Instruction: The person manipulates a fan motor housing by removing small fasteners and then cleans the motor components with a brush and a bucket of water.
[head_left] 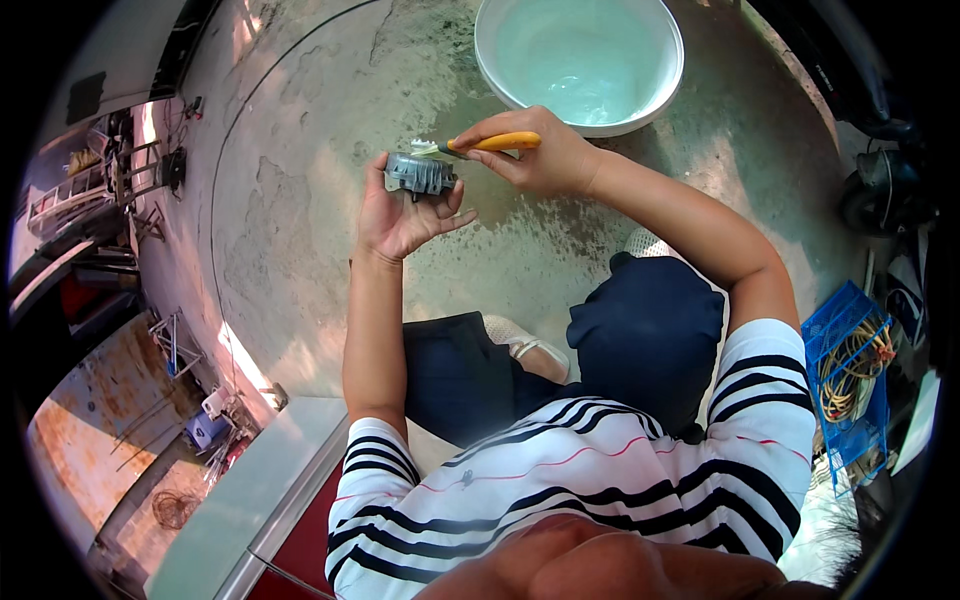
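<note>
My left hand (pixel 392 228) is closed around a grey ribbed metal part (pixel 422 176), round and roughly palm-sized. Its thumb and fingers grip the part's sides, with some fingers stretched out beneath. In my right hand (pixel 550 163) is a small brush (pixel 518 141) with a yellow-orange handle, pinched between thumb and fingers. The brush's pale bristled head hovers at the upper edge of the part; whether it touches cannot be made out. Just beyond my right hand stands a white tub (pixel 482 62) with clear water in it.
Wet splashes mark the concrete floor (pixel 290 190) below my hands. A thin black cable (pixel 212 215) curves along the left. At right sits a blue plastic basket (pixel 835 320) with coiled yellow cable. A glass-topped cabinet (pixel 250 490) stands close at lower left.
</note>
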